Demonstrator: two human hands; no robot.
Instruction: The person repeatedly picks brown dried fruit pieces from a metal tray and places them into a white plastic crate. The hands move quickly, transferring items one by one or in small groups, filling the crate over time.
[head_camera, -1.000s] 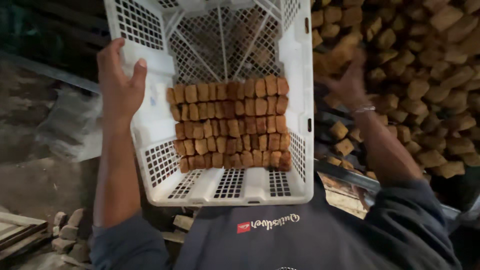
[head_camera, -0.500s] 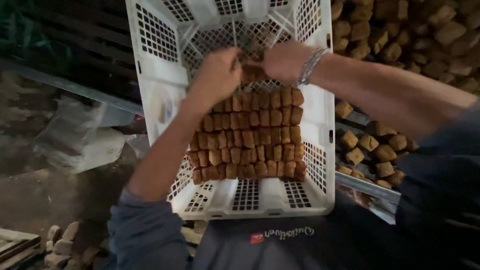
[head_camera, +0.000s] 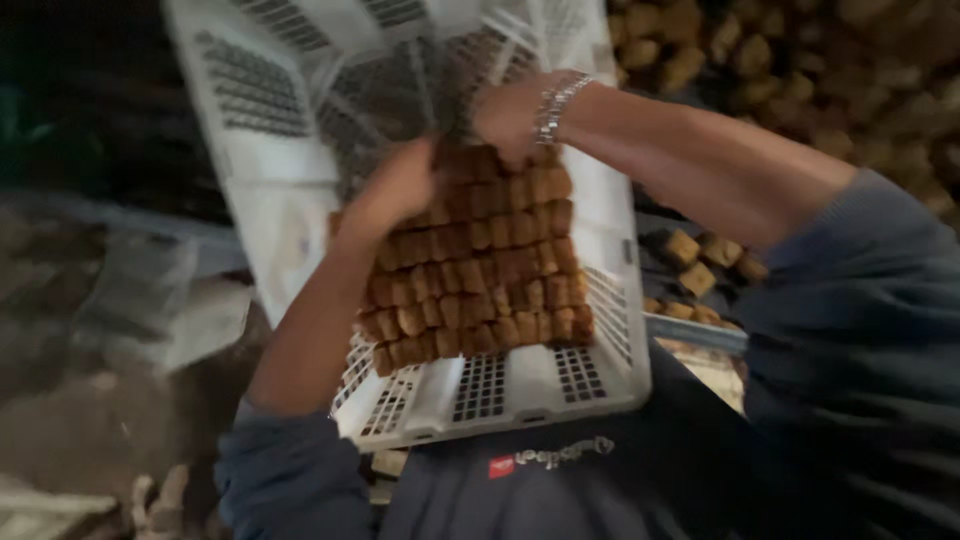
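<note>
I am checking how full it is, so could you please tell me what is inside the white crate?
The white crate holds neat rows of brown blocks. Both hands, left and right, cover the top row, so what lies under them is hidden.

Both hands now press on the top row of brown blocks (head_camera: 470, 260) in the white crate (head_camera: 500, 385): the left hand (head_camera: 395, 195) has left the crate's rim, and the right hand (head_camera: 510, 115) has come back from the heap (head_camera: 800, 60), where more blocks now fill the top row.
</note>
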